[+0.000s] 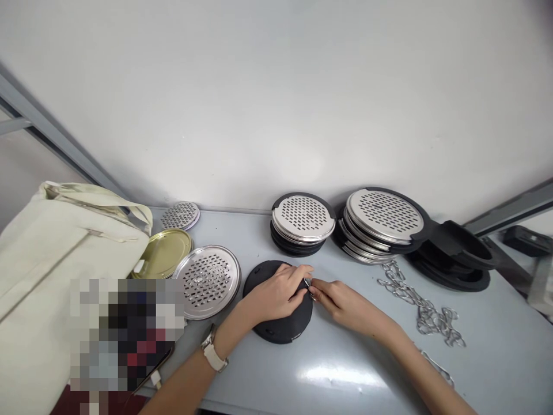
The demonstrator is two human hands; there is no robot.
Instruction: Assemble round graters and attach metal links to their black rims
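From my remote seat, starting left, I see the pale bag (64, 248), then a gold lid (170, 253) and a perforated metal disc (207, 282) beside it. Next comes the black disc (283, 327), lying on the grey table (242, 230) under the left hand (276, 294). That hand lies across it, fingers bent at the right rim; I cannot tell whether they pinch anything. The right hand (339, 302) has thumb and forefinger pinched on a small metal piece (307, 282) at that rim. I'd bear down with the left palm so the disc can't turn, grip the metal close to the edge, and ease it rather than force it, keeping the left thumb clear. Farther right are two stacks of discs and loose wire pieces (436, 320).
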